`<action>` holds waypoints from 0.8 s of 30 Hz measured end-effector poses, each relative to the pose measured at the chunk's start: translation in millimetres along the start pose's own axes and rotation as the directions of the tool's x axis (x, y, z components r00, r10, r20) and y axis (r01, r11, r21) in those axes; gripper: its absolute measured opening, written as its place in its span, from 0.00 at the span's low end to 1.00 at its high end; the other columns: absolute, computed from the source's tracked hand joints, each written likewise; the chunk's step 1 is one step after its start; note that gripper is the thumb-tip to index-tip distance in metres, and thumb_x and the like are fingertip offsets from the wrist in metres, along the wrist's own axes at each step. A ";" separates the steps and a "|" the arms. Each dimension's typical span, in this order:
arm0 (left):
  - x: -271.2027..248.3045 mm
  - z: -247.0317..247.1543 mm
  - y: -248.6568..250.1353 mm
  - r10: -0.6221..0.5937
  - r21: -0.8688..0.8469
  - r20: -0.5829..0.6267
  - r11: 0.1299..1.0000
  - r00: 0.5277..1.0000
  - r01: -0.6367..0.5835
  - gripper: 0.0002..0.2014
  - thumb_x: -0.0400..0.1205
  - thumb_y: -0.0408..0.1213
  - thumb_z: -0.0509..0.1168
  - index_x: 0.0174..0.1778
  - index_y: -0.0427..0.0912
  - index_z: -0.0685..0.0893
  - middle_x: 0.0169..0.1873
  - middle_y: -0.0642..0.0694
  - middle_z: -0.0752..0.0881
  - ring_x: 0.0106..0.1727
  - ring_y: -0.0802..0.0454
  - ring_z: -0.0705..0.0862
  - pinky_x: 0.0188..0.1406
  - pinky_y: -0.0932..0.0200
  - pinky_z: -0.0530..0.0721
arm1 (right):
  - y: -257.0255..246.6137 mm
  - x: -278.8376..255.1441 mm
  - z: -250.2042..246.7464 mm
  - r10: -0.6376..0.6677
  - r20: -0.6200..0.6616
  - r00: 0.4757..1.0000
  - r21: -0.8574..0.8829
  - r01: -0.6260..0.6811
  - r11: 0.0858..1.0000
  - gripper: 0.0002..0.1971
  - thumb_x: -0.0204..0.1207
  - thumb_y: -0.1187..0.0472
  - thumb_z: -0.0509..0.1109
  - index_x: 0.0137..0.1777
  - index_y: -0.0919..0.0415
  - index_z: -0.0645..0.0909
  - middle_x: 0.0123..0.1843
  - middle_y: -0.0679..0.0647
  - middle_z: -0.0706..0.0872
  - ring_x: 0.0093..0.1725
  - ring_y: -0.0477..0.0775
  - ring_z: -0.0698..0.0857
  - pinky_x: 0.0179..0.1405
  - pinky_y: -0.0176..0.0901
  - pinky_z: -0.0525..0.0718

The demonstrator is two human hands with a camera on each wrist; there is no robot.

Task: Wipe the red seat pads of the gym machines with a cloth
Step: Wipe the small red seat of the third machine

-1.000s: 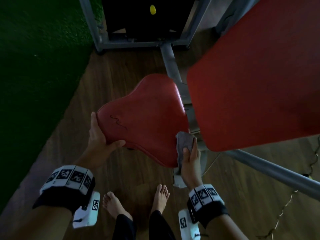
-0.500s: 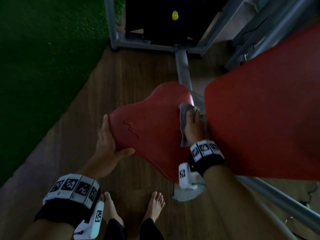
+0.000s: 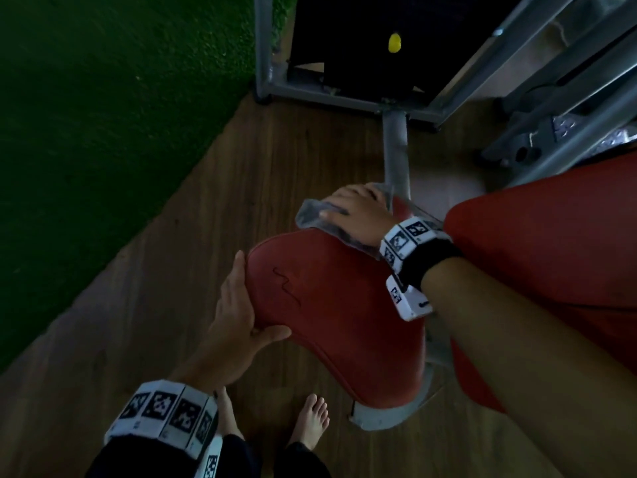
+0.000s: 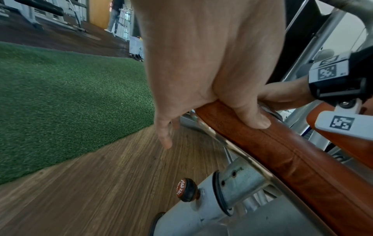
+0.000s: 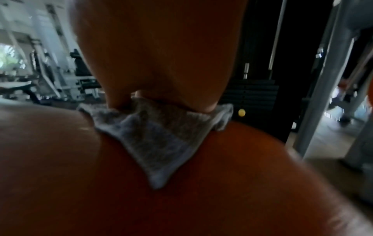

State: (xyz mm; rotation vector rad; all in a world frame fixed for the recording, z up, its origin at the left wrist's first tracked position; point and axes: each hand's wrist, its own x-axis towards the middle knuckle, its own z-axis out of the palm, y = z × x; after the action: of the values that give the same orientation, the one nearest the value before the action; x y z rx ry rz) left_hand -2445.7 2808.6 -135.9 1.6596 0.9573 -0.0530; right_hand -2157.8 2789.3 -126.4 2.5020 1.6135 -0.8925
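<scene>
The left hand [image 3: 238, 315] clasps the near-left edge of the seat [image 3: 337, 305], thumb on top and fingers below, steadying it. Just right of that grip, a dark squiggle [image 3: 286, 288] marks the pad. Further right and beyond, the right hand [image 3: 358, 212] lies flat on the grey cloth [image 3: 312, 215], pressing it onto the seat's far edge. I'd judge this seat partly wiped, with the middle left to cover; the big red pad [image 3: 551, 263] to the right looks untouched.
</scene>
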 end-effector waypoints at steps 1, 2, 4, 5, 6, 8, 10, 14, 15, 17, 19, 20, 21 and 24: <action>-0.2 0.1 0.5 -0.001 -0.001 0.002 1.000 1.000 0.001 0.64 0.63 0.53 0.80 0.66 0.83 0.26 0.80 0.61 0.48 0.81 0.50 0.53 0.78 0.36 0.62 | 7.7 -0.3 -3.1 -0.001 0.009 1.000 0.020 0.001 1.000 0.21 0.85 0.42 0.54 0.74 0.46 0.74 0.75 0.47 0.73 0.78 0.53 0.63 0.78 0.55 0.53; -0.8 -0.2 0.7 -0.003 -0.006 0.002 1.000 1.000 0.003 0.64 0.64 0.52 0.80 0.65 0.83 0.26 0.80 0.61 0.48 0.81 0.51 0.53 0.78 0.36 0.62 | 19.5 2.3 -5.6 0.029 0.021 0.999 0.047 -0.030 0.998 0.22 0.85 0.42 0.54 0.75 0.47 0.73 0.75 0.49 0.73 0.77 0.55 0.65 0.78 0.56 0.57; -1.8 -0.4 1.5 -0.004 -0.019 0.009 1.000 1.000 0.004 0.64 0.64 0.51 0.80 0.65 0.84 0.26 0.80 0.64 0.47 0.81 0.53 0.51 0.79 0.37 0.60 | 43.6 6.7 -12.1 0.149 0.025 0.989 0.158 -0.151 0.976 0.23 0.84 0.41 0.54 0.74 0.49 0.73 0.73 0.55 0.75 0.73 0.60 0.72 0.74 0.59 0.66; -2.4 -0.3 1.9 -0.001 -0.024 0.014 1.000 1.000 0.001 0.64 0.64 0.51 0.80 0.65 0.83 0.25 0.80 0.65 0.46 0.81 0.55 0.51 0.79 0.38 0.60 | 52.0 7.1 -14.9 0.200 0.030 0.979 0.231 -0.201 0.952 0.23 0.85 0.42 0.54 0.73 0.51 0.73 0.70 0.57 0.77 0.70 0.61 0.76 0.71 0.60 0.70; -2.6 -0.6 2.2 0.006 -0.025 0.016 1.000 1.000 -0.005 0.64 0.64 0.52 0.79 0.66 0.83 0.25 0.79 0.65 0.46 0.80 0.57 0.50 0.79 0.39 0.59 | 54.6 6.8 -17.3 0.230 0.034 0.973 0.289 -0.230 0.929 0.22 0.85 0.43 0.54 0.71 0.54 0.74 0.68 0.58 0.79 0.67 0.61 0.78 0.68 0.59 0.73; -2.8 -0.6 2.5 0.017 -0.024 0.025 1.000 1.000 -0.016 0.63 0.65 0.53 0.79 0.67 0.81 0.25 0.79 0.67 0.45 0.78 0.62 0.49 0.79 0.42 0.58 | 54.4 5.7 -15.0 0.250 0.018 0.968 0.312 -0.243 0.918 0.21 0.86 0.45 0.53 0.69 0.57 0.74 0.65 0.58 0.80 0.64 0.59 0.79 0.64 0.53 0.73; -2.5 -0.3 2.7 0.017 -0.033 0.027 0.999 0.999 -0.016 0.63 0.66 0.51 0.79 0.67 0.81 0.26 0.79 0.67 0.45 0.77 0.64 0.48 0.80 0.43 0.58 | 47.2 3.4 -10.6 0.205 -0.046 0.978 0.195 -0.193 0.962 0.21 0.86 0.46 0.53 0.70 0.57 0.74 0.65 0.56 0.79 0.65 0.58 0.77 0.62 0.51 0.69; -1.6 -0.6 4.6 -0.001 -0.036 0.026 0.999 1.000 0.002 0.64 0.65 0.49 0.80 0.67 0.82 0.26 0.79 0.66 0.45 0.79 0.60 0.49 0.80 0.40 0.59 | 51.3 6.2 -4.4 0.084 -0.057 0.995 0.191 -0.071 0.979 0.20 0.85 0.46 0.55 0.74 0.49 0.72 0.72 0.51 0.75 0.73 0.55 0.71 0.74 0.57 0.63; -1.3 -0.7 4.5 -0.007 -0.032 0.024 0.999 1.000 0.007 0.64 0.65 0.49 0.80 0.67 0.82 0.26 0.79 0.66 0.45 0.79 0.60 0.50 0.79 0.39 0.60 | 56.5 7.8 -6.1 0.079 -0.033 0.996 0.263 -0.068 0.962 0.19 0.85 0.47 0.57 0.74 0.47 0.72 0.71 0.51 0.76 0.71 0.54 0.73 0.74 0.55 0.65; -0.6 -2.0 3.6 -0.014 -0.030 0.028 0.999 0.999 0.015 0.64 0.65 0.50 0.80 0.66 0.83 0.26 0.79 0.66 0.45 0.78 0.60 0.50 0.79 0.38 0.60 | 66.4 11.0 -10.5 0.131 0.025 0.991 0.427 -0.129 0.895 0.19 0.84 0.47 0.59 0.73 0.47 0.73 0.68 0.52 0.79 0.67 0.53 0.78 0.73 0.56 0.72; -0.5 -2.8 3.2 -0.016 -0.040 0.034 0.999 0.999 0.018 0.64 0.64 0.51 0.80 0.66 0.83 0.26 0.79 0.67 0.45 0.79 0.60 0.49 0.79 0.38 0.60 | 71.0 13.0 -14.6 0.208 0.065 0.976 0.491 -0.213 0.845 0.18 0.85 0.48 0.58 0.71 0.50 0.74 0.66 0.54 0.81 0.65 0.55 0.80 0.71 0.57 0.74; -0.6 -2.9 2.8 -0.015 -0.046 0.032 0.999 0.999 0.016 0.64 0.64 0.51 0.80 0.66 0.83 0.26 0.79 0.68 0.45 0.79 0.60 0.49 0.79 0.38 0.60 | 70.8 15.0 -14.9 0.224 0.070 0.972 0.479 -0.230 0.847 0.17 0.85 0.48 0.57 0.70 0.52 0.75 0.65 0.55 0.81 0.64 0.55 0.80 0.70 0.57 0.74; -0.6 -3.2 2.3 -0.016 -0.047 0.031 0.999 0.999 0.018 0.64 0.64 0.51 0.80 0.67 0.83 0.26 0.78 0.68 0.45 0.79 0.60 0.49 0.79 0.38 0.60 | 68.1 16.4 -14.5 0.222 0.067 0.973 0.446 -0.228 0.866 0.17 0.85 0.48 0.57 0.68 0.52 0.76 0.63 0.55 0.82 0.63 0.55 0.80 0.70 0.58 0.74; 0.3 -2.7 2.8 -0.026 -0.037 0.030 0.999 0.999 0.027 0.64 0.65 0.50 0.80 0.66 0.83 0.26 0.78 0.69 0.45 0.79 0.60 0.48 0.79 0.36 0.60 | 54.7 17.9 -13.1 0.109 0.051 0.993 0.322 -0.120 0.939 0.16 0.85 0.49 0.58 0.68 0.51 0.77 0.65 0.51 0.80 0.64 0.54 0.78 0.70 0.58 0.71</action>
State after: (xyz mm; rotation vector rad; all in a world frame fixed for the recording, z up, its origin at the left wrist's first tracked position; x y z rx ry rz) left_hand -2445.0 2811.0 -132.9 1.6076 0.9525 -0.0764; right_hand -2100.5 2783.2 -138.8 2.7390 1.3901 -1.2694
